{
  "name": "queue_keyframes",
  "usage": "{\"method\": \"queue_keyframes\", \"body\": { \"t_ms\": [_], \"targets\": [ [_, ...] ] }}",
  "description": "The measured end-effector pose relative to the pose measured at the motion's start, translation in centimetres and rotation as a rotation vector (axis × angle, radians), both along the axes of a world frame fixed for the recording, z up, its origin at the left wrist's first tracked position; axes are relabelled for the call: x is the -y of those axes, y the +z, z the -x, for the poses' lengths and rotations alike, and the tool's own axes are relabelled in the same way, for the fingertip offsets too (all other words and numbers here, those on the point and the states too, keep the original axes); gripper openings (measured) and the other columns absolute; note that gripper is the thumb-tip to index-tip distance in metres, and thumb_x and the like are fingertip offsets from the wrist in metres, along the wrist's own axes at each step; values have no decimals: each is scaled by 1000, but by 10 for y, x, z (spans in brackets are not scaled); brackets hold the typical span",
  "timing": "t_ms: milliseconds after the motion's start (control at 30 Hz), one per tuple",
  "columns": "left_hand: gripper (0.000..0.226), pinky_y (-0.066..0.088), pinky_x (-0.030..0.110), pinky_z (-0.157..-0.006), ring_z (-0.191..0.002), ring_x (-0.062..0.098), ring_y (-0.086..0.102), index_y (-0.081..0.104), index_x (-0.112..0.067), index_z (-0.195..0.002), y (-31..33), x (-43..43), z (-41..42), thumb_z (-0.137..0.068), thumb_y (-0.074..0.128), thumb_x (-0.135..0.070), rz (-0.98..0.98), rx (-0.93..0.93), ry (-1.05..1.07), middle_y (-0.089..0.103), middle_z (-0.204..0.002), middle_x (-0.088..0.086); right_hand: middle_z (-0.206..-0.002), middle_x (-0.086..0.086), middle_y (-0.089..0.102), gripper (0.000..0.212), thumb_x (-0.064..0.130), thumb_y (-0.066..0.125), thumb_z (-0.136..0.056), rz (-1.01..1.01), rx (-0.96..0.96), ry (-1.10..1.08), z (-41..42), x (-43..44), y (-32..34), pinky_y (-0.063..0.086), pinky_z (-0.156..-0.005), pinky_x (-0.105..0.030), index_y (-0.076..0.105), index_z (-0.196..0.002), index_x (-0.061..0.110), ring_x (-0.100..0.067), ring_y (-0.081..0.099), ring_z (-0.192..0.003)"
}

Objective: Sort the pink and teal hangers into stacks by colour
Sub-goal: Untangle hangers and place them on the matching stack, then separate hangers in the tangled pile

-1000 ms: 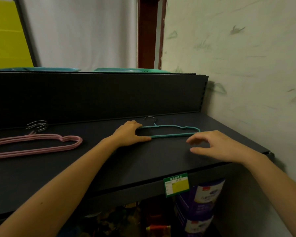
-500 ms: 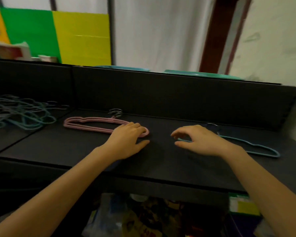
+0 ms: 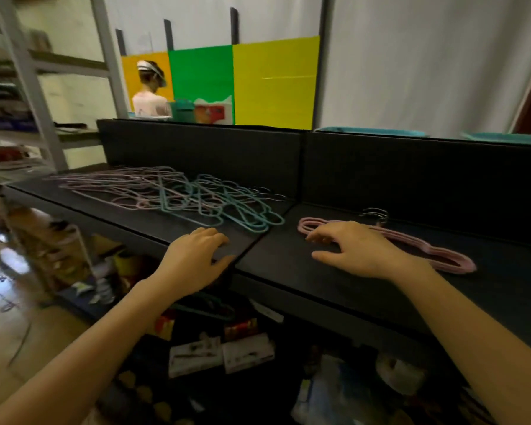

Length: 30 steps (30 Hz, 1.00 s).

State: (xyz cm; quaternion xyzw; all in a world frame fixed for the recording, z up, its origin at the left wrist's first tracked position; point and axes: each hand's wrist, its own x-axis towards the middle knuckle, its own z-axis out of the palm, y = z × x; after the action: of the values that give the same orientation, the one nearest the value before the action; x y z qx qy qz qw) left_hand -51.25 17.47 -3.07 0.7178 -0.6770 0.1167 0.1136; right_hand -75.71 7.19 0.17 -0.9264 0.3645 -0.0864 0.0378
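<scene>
Single head view, facing forward-down, near above dark shelf (image 3: 288, 265).

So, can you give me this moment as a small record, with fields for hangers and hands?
mixed pile: pink and teal hangers tangled, left part of shelf
pink stack: right part, hooks toward back panel
teal stack: not in view
left hand: open, rests on shelf front edge
right hand: open, over pink stack's left end, holds nothing
</scene>
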Motion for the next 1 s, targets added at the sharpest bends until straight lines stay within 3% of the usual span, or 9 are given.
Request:
{"method": "queue_keyframes", "body": {
  "t_ms": [367,600,700,867,1000],
  "targets": [
    [41,47,30,-83,-114,15,49,51,-21,-125,0,-45,-166,-91,46,-43,44,-23,82,55,-121,-4,-124,4,58,39,41,56,-89,-35,130,-19,-178,4,-4,48,-93,-38,54,-125,26,-14,55,-111],
    [41,45,28,-87,-114,13,50,52,-20,-125,5,-22,-210,-90,49,-42,110,-69,24,54,-125,-4,-131,-2,54,49,43,56,-88,-42,118,-197,-211,42,-5,46,-96,-42,50,-130,19,-20,52,-117],
    [40,45,30,-88,-114,14,50,53,-20,-124,8,-3,-224,-90,50,-41,124,-97,-22,55,-124,-4,-131,-8,52,56,48,53,-88,-5,102,-322,-215,62,-11,47,-91,-38,48,-132,13,-24,52,-115],
    [40,48,35,-86,-111,16,52,55,-19,-123,16,43,-251,-90,49,-41,144,-118,-71,56,-121,-2,-131,-7,52,88,79,47,-68,-135,52,-420,-218,93,-21,46,-94,-38,46,-133,19,-25,52,-114],
    [42,48,35,-87,-112,16,52,53,-19,-124,22,83,-263,-89,50,-41,130,-136,-111,56,-122,-1,-122,0,59,67,67,60,-72,-272,109,-432,-220,111,-21,46,-87,-29,54,-125,26,-17,56,-105]
  ]
}}
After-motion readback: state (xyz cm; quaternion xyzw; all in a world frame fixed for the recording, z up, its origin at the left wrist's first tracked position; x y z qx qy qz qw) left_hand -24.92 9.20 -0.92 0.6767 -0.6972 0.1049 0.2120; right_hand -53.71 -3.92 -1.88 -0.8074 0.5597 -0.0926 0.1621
